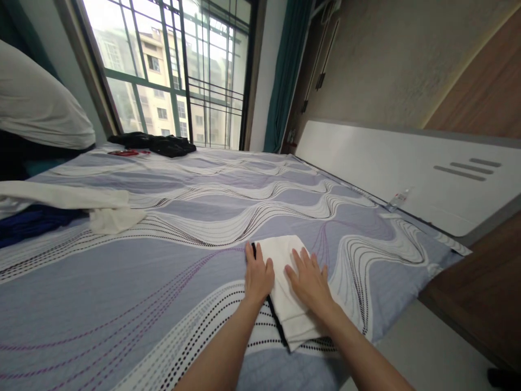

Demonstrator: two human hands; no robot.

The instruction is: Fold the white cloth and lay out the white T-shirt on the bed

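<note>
A folded white garment (287, 293) with a black edge along its left side lies flat on the patterned bedsheet (163, 293). My left hand (259, 274) rests on its left edge, over the black strip, with the fingers stretched forward. On the garment's right part, my right hand (310, 282) lies flat with its fingers spread. Both hands press on the cloth from above, and neither grips it. The garment's exact kind cannot be made out.
White cloth (116, 217) and dark blue cloth (40, 221) lie at the left. Black clothing (158, 144) and a small red item (124, 153) are near the window. A clear plastic bottle (398, 200) lies by the white headboard (391, 163). Another person (40, 98) bends at the left.
</note>
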